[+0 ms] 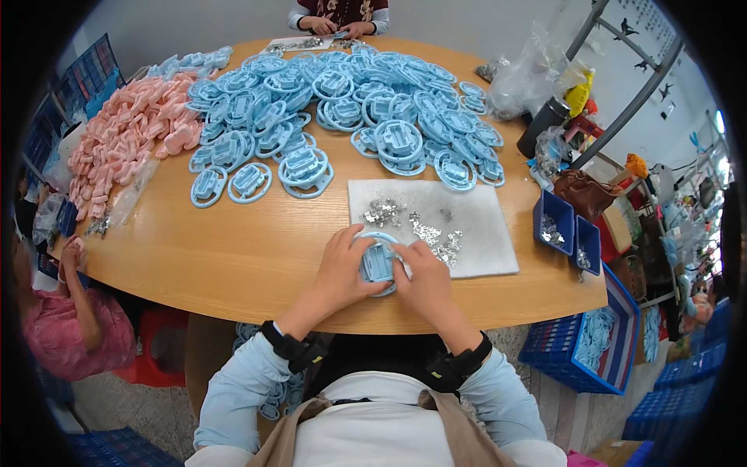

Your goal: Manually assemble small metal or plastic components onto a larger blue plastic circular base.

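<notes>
Close to the table's front edge, a light-blue oval plastic part (pixel 377 263) with a raised rectangular middle lies between my hands. My left hand (pixel 341 267) grips its left side, thumb below and fingers above. On the right side, the thumb and forefinger of my right hand (pixel 425 282) are closed on the part; whether a small metal piece is also between them cannot be made out. Just beyond my hands is a white foam sheet (pixel 486 226), with small silvery metal pieces (pixel 385 212) scattered in several clusters.
A big heap of blue oval parts (pixel 334 86) covers the far table, with pink plastic parts (pixel 132 124) at left. Blue bins (pixel 554 222) of metal pieces stand at right, near a dark thermos (pixel 543 124). Co-workers sit opposite and at left. A blue crate (pixel 545 342) stands below right.
</notes>
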{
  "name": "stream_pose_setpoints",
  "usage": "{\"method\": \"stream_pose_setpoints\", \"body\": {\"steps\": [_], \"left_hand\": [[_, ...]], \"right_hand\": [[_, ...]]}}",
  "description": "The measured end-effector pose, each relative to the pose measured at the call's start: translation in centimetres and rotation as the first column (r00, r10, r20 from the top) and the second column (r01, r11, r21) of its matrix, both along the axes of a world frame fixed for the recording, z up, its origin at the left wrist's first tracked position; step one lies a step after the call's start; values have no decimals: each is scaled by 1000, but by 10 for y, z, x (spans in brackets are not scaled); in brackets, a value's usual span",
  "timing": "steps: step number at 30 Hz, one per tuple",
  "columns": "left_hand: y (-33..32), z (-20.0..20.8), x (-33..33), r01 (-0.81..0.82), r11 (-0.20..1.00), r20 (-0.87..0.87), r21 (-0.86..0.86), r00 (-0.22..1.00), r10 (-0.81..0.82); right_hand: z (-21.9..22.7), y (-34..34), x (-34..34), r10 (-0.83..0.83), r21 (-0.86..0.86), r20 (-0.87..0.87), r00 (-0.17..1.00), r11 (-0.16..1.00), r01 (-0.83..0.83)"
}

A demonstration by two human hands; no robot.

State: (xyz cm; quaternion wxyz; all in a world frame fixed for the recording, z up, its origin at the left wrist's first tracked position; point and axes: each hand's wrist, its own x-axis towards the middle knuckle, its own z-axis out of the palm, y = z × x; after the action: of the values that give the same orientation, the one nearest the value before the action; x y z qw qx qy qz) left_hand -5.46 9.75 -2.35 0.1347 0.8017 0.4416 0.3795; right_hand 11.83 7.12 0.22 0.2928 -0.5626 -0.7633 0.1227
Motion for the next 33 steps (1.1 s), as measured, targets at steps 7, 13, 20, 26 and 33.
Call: {"method": "stream_pose_setpoints", "body": {"steps": [7,13,20,26,33], "left_hand": [[-30,26,4,101,991,120,-85,989,-91],[-50,25,-8,444,699,766,-561,599,234],[-58,24,-10,576,465,735,-673,449,508],[-38,15,-34,605,282,663,-744,720,204],[-25,10,-13,606,500,777,-618,374,507]], "right_hand": [[9,13,3,-74,-286,-410,909,957,-52],[11,-6,-7,-144,-404,-740,657,876,-263],[14,-11,-11,-127,-376,-745,654,891,-255],[11,-9,-2,122,-259,-531,839,919,-298],[-11,48,63,-128,-87,-375,918,991,103]]}}
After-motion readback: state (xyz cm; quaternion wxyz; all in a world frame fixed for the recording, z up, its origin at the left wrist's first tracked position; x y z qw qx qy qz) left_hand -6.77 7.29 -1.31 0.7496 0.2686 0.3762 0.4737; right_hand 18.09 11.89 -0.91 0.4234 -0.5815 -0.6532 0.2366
